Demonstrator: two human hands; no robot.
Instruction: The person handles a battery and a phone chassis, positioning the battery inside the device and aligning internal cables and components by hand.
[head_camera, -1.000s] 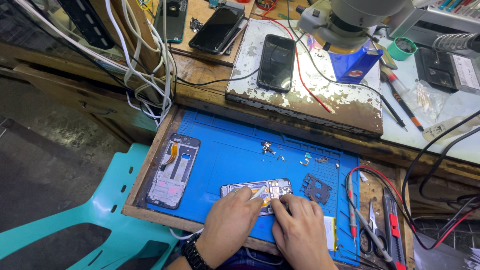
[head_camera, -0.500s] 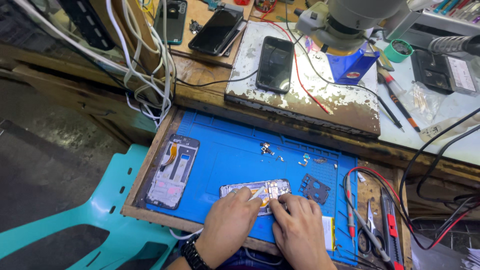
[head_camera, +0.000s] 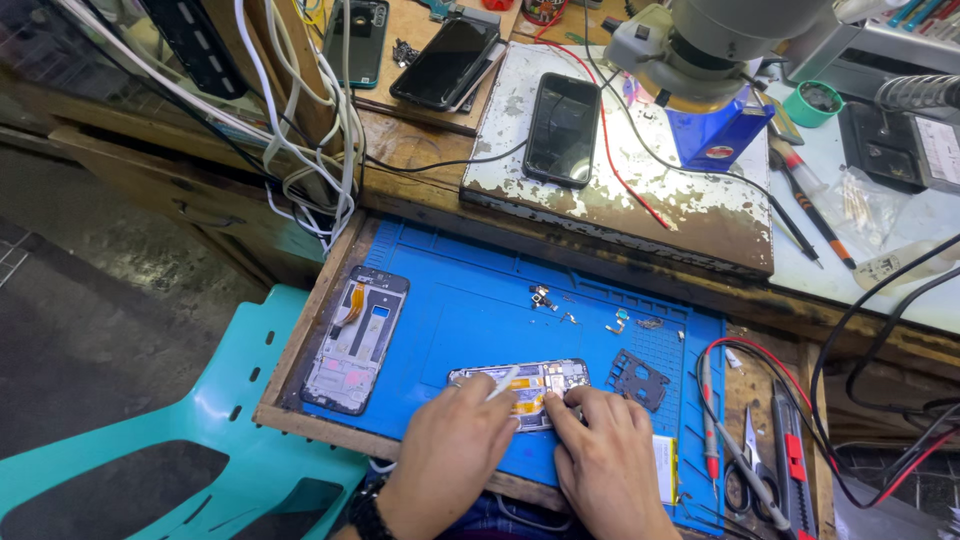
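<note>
Resting on an opened phone (head_camera: 525, 385) near the front edge of a blue mat (head_camera: 460, 320), the left hand (head_camera: 452, 455) pinches a white tool (head_camera: 500, 383) while the right hand (head_camera: 600, 450) presses fingertips down, both barely shifted since earlier

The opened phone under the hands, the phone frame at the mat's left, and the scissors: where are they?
opened phone (head_camera: 545, 378), head view, exposed middle.
phone frame (head_camera: 355, 340), head view, centre.
scissors (head_camera: 745, 470), head view, pivot.
</note>
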